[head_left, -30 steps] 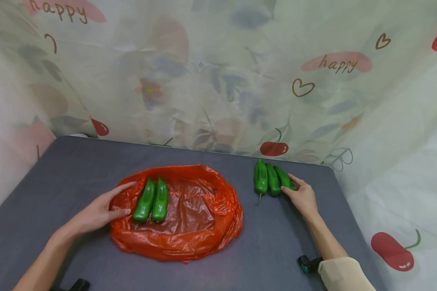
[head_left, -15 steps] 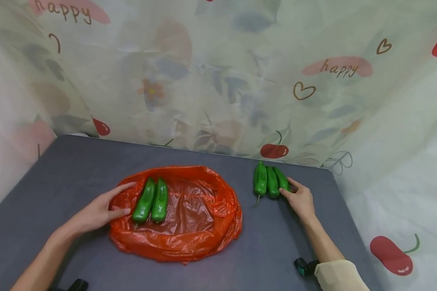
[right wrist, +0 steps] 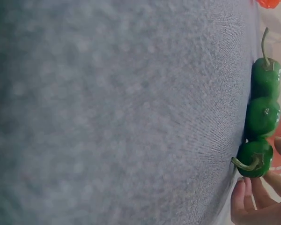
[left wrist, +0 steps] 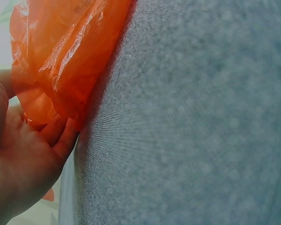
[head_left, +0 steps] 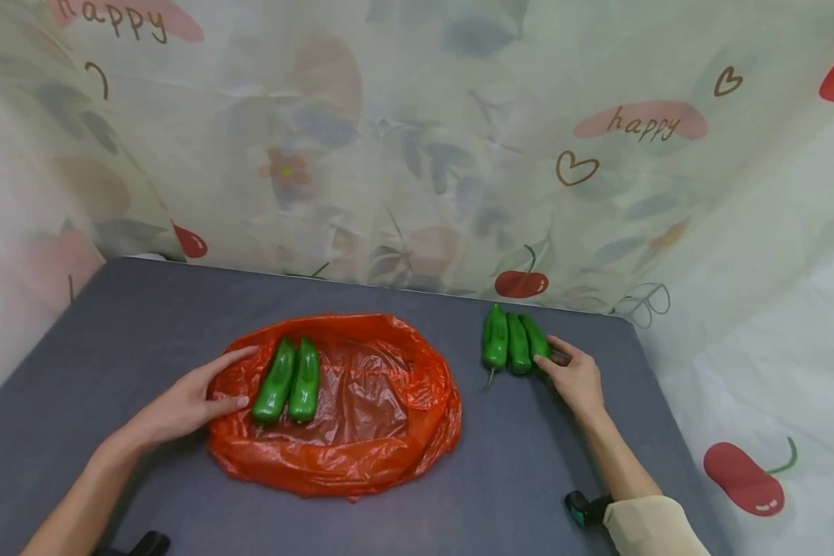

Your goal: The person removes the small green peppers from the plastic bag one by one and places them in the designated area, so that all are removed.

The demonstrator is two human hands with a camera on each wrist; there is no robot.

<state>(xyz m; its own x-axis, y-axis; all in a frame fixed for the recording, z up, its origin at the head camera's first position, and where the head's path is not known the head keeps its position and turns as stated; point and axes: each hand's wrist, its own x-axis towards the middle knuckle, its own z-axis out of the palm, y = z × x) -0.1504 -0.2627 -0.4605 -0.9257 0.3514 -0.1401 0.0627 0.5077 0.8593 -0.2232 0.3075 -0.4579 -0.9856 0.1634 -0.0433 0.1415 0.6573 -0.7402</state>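
Note:
An orange-red plastic bag (head_left: 361, 471) lies on the grey table with its rim turned out. Two glossy green peppers (head_left: 305, 382) rest side by side inside, at its left. My left hand (head_left: 184, 405) holds the bag's left side, thumb over the rim; in the left wrist view its fingers pass beneath the plastic (left wrist: 70, 61). Three more green peppers form a row at the back right. Around the rightmost pepper (head_left: 533, 333), the thumb and fingers of my right hand (head_left: 578, 380) close from either side. The right wrist view shows this pepper's curved stem (right wrist: 246, 164) beside the middle pepper (right wrist: 262, 117).
The grey tabletop (head_left: 500, 463) stretches between bag and row and in front of both. A patterned curtain (head_left: 389, 154) hangs right behind the table's back edge and along both sides.
My right hand has shifted slightly left with the rightmost pepper, which now lies closer against the middle one. My left hand and the bag have stayed in place.

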